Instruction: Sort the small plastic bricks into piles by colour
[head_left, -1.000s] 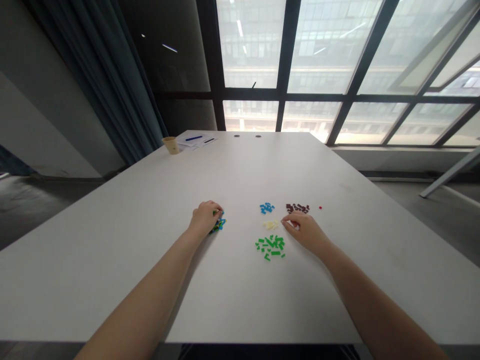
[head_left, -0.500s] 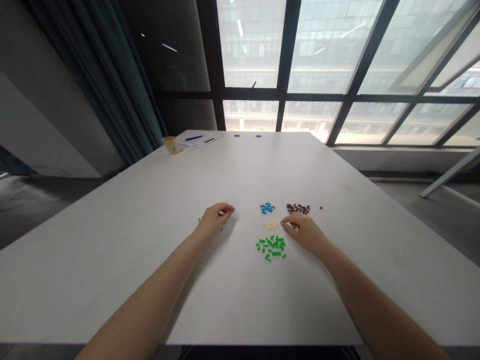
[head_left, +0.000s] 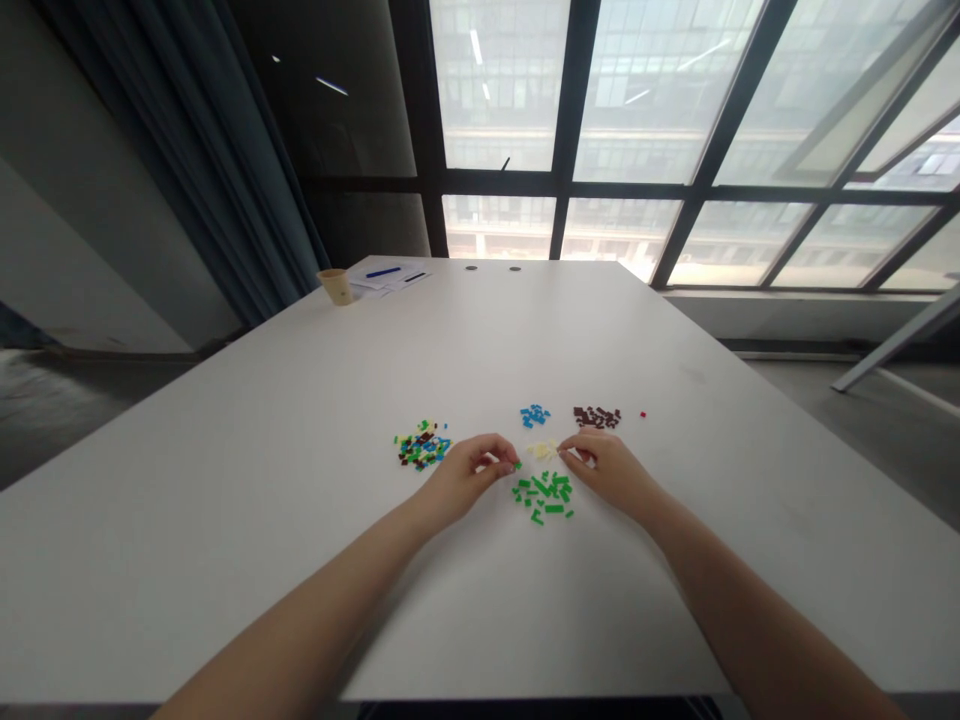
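My left hand (head_left: 478, 472) pinches a small green toy brick (head_left: 517, 465) just above the pile of green bricks (head_left: 544, 492). My right hand (head_left: 604, 462) has thumb and fingertips together at the right edge of a pile of pale yellow bricks (head_left: 541, 450); whatever is between them is too small to make out. A pile of blue bricks (head_left: 535, 415) lies beyond the yellow ones. Dark brown bricks (head_left: 597, 416) sit just past my right hand, with one red brick (head_left: 643, 414) to their right. Left of my left hand is a mixed-colour heap of bricks (head_left: 422, 446).
The white table (head_left: 480, 340) extends to the windows. On its far left edge stand a paper cup (head_left: 336, 287) and papers (head_left: 379, 275) with a blue pen (head_left: 383, 272). A dark blue curtain (head_left: 202, 170) hangs at the left.
My left hand has moved right and nearer to me with the green brick, from beside the mixed heap to the green pile. The mixed heap is now uncovered. My right hand has barely moved.
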